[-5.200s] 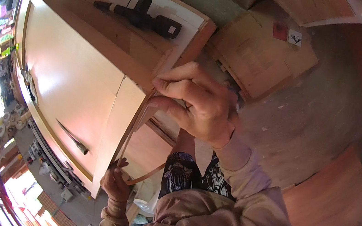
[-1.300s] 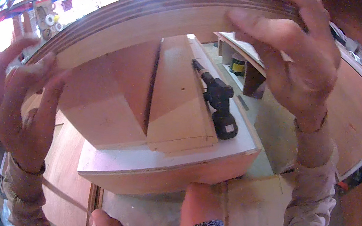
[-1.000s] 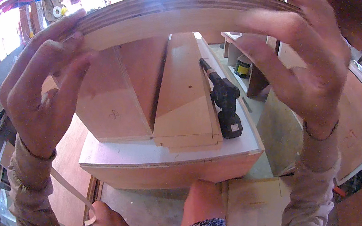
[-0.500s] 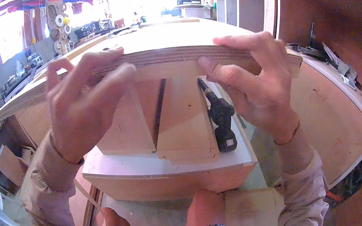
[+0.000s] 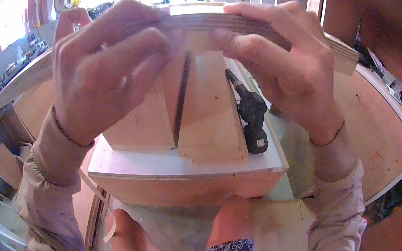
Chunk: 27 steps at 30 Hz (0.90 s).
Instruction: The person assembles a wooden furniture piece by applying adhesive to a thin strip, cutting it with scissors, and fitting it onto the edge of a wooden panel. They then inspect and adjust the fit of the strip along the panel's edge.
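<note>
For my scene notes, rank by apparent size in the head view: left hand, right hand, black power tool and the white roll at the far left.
1. Left hand and right hand: much alike, both near the camera, so unranked.
2. Black power tool.
3. White roll.

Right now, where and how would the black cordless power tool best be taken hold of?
Probably by the narrow neck of the black cordless power tool, from above and the person's right: it lies on the white panel, slimmer between its body and blocky end, and a tan wooden board crowds its left.
</note>
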Motion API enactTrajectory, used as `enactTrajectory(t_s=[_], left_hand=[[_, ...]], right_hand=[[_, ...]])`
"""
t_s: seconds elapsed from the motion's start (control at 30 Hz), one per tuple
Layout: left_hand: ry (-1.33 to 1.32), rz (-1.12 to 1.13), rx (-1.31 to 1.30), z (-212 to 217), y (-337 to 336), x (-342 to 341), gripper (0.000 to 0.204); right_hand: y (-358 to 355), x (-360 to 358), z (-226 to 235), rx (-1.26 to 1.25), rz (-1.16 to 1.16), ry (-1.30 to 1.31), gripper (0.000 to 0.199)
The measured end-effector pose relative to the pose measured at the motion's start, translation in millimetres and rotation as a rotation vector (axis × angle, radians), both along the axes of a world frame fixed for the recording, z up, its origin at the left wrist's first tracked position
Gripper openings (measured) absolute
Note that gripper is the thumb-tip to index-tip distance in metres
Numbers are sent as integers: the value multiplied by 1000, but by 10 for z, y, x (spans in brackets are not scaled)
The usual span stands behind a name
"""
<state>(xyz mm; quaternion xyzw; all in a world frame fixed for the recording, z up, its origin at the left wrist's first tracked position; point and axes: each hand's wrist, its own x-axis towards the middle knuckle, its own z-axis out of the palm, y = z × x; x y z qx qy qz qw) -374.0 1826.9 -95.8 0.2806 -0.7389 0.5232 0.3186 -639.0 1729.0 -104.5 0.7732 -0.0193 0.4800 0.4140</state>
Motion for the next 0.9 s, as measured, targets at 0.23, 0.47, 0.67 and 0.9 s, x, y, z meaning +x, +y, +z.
enactTrajectory(t_s=[0.23, 0.47, 0.67, 0.9], left_hand=[[-11, 46, 42, -48, -52, 170, 17], [-84, 19, -57, -76, -151, 207, 26], [-183, 21, -120, -81, -212, 299, 36], [-153, -68, -1, -12, -163, 231, 33]], right_hand=[[-239, 151, 9, -244, 261, -29, 23], [-301, 32, -50, -384, 5, -33, 28], [-311, 125, -70, -368, 113, -69, 30], [113, 17, -99, -77, -105, -48, 19]])
